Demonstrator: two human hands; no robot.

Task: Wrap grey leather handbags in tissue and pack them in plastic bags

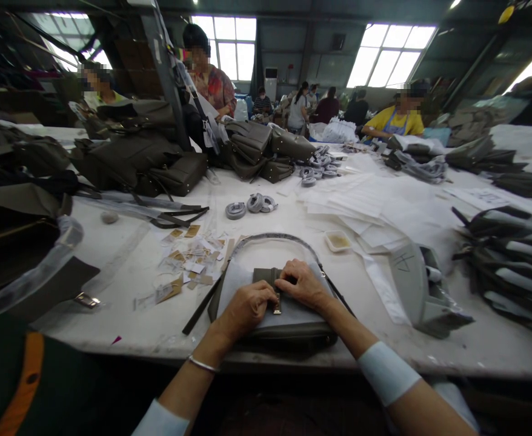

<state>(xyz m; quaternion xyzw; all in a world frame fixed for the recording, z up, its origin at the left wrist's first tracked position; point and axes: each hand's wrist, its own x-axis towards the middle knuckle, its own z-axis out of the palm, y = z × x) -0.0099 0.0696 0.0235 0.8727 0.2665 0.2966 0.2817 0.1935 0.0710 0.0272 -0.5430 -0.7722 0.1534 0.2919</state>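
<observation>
A dark olive handbag [293,333] lies flat in front of me, with a white sheet [236,290] over its face and its wrapped handle [275,237] arching away. At its middle is a small olive flap [262,276] with a gold metal clasp [277,307]. My left hand [248,307] pinches at the strap beside the clasp, fingertips together. Just above and to the right, my right hand [303,283] has its thumb and fingers closed on the upper part of the same strap. Fingers partly hide the strap.
Small tags and packets [193,260] lie left of the bag. Coiled wrapped straps [236,210] sit behind it. To the right are a small dish [337,241], white sheets [361,206] and a grey-green piece [409,281]. Bags are piled on both sides; several people work beyond.
</observation>
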